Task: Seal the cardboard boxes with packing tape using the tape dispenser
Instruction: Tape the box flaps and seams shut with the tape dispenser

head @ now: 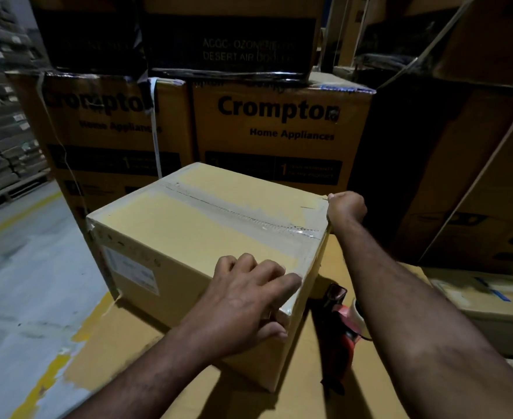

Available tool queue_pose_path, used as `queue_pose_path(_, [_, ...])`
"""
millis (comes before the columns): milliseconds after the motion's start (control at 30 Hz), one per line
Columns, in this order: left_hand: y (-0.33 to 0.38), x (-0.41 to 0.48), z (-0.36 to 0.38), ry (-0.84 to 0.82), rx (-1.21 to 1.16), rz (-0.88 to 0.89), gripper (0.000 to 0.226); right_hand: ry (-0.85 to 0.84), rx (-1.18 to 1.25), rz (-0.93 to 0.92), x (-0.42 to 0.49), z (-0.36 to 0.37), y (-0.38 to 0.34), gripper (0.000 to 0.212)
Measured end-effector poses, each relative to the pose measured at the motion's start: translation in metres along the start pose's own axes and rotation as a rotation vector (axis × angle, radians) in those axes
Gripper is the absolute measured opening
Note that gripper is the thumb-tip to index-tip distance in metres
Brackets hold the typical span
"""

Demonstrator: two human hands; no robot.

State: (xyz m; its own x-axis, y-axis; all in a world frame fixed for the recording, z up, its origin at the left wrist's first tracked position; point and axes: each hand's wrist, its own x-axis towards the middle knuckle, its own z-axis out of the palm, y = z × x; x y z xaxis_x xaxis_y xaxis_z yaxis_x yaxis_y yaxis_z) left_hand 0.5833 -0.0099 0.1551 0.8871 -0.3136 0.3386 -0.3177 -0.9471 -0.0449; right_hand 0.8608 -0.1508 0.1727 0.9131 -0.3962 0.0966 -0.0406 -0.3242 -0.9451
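Note:
A plain cardboard box (188, 237) stands on a larger flat carton (122, 352), with clear tape along its top seam and its right edge. My left hand (249, 300) lies over the box's near right corner, fingers on the top and thumb on the side. My right hand (345, 207) grips the far right corner with curled fingers. The red and black tape dispenser (341, 337) lies on the carton just right of the box, under my right forearm, and neither hand touches it.
Tall Crompton cartons (279, 134) are stacked right behind the box, with dark boxes on top. More cartons stand at the right (475, 182). A concrete floor with yellow lines (22, 267) lies to the left.

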Motion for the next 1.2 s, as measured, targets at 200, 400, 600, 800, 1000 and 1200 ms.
queue_pose_path(200, [0.0,-0.003,0.011,0.036,0.011,-0.064,0.076,0.046,-0.136,-0.183,-0.022,-0.006,0.011,0.016])
queue_pose_path(400, [0.006,-0.004,0.023,0.109,-0.002,-0.092,0.077,-0.019,-0.157,-0.447,-0.087,-0.038,0.033,0.036])
queue_pose_path(600, [-0.001,-0.014,0.03,0.177,-0.025,-0.109,0.085,-0.051,-0.08,-0.617,-0.181,-0.077,0.057,0.015])
queue_pose_path(800, [0.009,-0.02,0.025,0.185,-0.067,-0.175,0.067,-0.175,-0.101,-0.688,-0.256,-0.112,0.062,0.012])
queue_pose_path(1000, [-0.02,-0.018,-0.001,-0.066,-0.106,-0.022,0.072,-0.234,-0.408,-0.972,-0.239,-0.11,0.063,0.035])
queue_pose_path(1200, [-0.185,-0.031,-0.033,0.08,-0.189,-0.547,0.04,-0.233,-0.595,-0.992,-0.233,-0.122,0.056,0.026])
